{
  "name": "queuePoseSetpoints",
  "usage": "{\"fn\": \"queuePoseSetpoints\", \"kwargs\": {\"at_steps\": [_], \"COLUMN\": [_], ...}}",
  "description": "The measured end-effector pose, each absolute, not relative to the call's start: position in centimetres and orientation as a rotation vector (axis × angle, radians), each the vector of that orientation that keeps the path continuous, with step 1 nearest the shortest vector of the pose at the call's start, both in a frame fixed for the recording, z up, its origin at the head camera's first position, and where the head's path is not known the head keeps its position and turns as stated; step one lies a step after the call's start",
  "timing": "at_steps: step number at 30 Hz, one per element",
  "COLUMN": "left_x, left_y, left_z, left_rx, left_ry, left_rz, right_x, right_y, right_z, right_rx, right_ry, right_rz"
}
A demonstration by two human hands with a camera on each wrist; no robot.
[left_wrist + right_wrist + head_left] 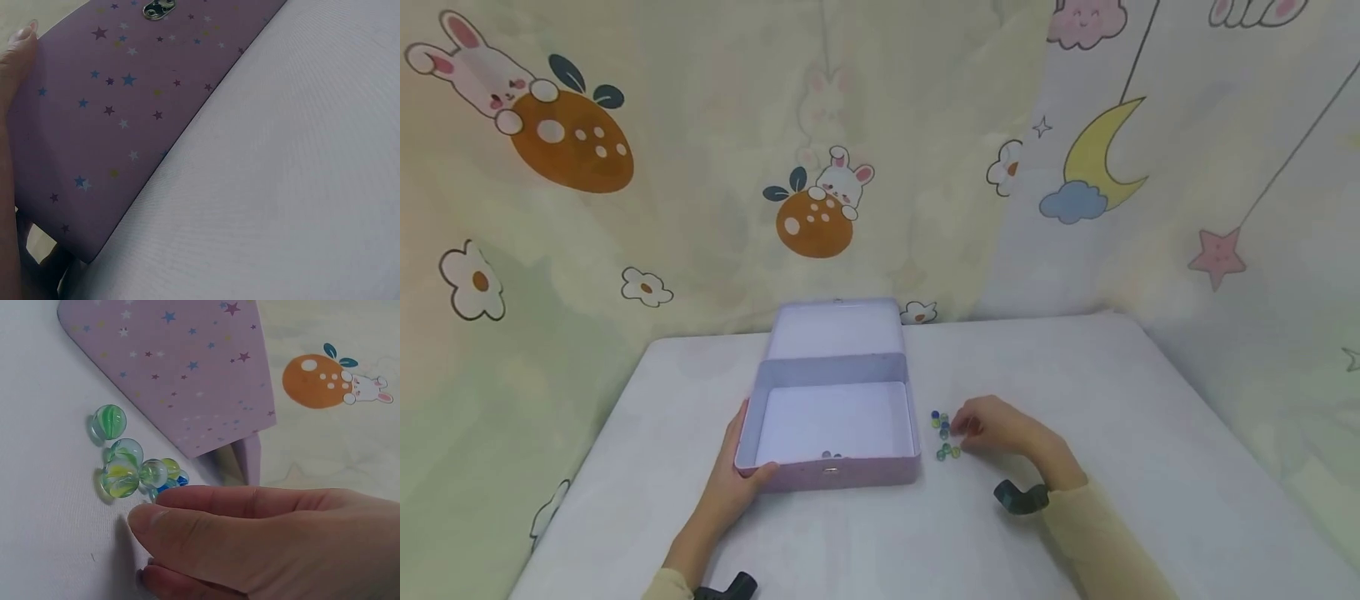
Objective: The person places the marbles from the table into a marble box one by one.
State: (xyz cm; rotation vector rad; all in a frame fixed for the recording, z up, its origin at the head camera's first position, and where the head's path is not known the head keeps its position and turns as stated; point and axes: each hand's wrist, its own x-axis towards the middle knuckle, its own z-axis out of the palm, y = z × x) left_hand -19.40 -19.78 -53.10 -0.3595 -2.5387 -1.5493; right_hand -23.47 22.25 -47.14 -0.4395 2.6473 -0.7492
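Observation:
A shallow lilac tin box (838, 473) stands with its lid (838, 327) folded back. My left hand (730, 479) grips its front left corner, thumb over the front rim and fingers along the left side. Inside, near the front wall, lie two small glass marbles (826, 455). Several more marbles, clear with green, yellow or blue swirls, sit in a loose group on the table right of the box. At their right edge is my right hand (1000, 429), its thumb and index fingertip close together beside a yellow-swirled marble (120, 478). No marble shows between those fingertips.
White cloth covers the table (1037, 358). Behind it hangs a backdrop (700, 192) printed with rabbits, flowers and a moon. A dark wrist device (1021, 497) shows at my right cuff, another (730, 587) at my left.

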Motion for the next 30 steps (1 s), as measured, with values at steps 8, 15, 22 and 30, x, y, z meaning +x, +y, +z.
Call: {"fn": "queuePoseSetpoints", "kwargs": {"at_steps": [8, 15, 22, 30], "left_x": [-18.90, -19.15, -19.03, -19.22], "left_y": [-19.69, -19.57, -19.48, -19.42], "left_z": [-53.09, -53.01, -52.71, -52.71], "left_rx": [-0.328, -0.312, -0.284, -0.295], "left_ry": [-2.563, -2.571, -2.580, -2.576], "left_rz": [-1.543, -1.533, -1.550, -1.563], "right_x": [-23.36, -23.71, -23.79, -23.71], "right_y": [22.17, 22.24, 22.12, 21.40], "right_z": [-47.81, -47.65, -47.63, -47.56], "right_rx": [-0.492, -0.521, -0.484, -0.388], "right_ry": [2.646, 2.659, 2.632, 2.724], "right_rz": [-0.737, -0.700, -0.687, -0.685]}}
